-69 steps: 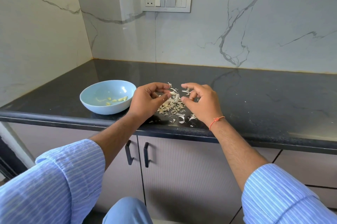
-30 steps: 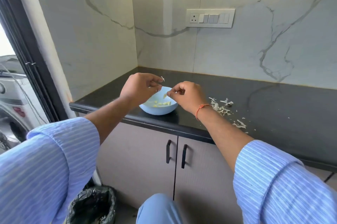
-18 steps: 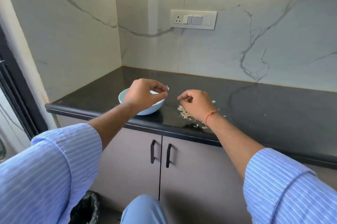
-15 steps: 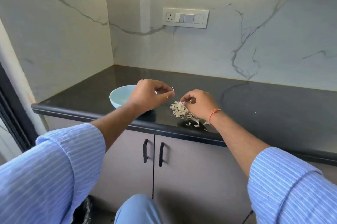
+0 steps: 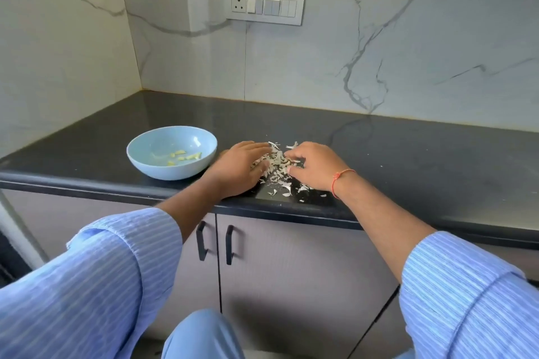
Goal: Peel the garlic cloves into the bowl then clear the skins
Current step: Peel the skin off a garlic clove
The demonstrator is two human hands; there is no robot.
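Both hands are down on the counter (image 5: 408, 154) now, not up in the air like before. The left hand (image 5: 239, 169) lets go of the tiny bit of skin it pinched and lies flat, fingers on the pile of skins (image 5: 275, 164). The right hand (image 5: 313, 167) opens from its fist and spreads over the pile from 3 o'clock. The left hand no longer hides the bowl (image 5: 172, 153), which shows whole at 9 o'clock of the pile.
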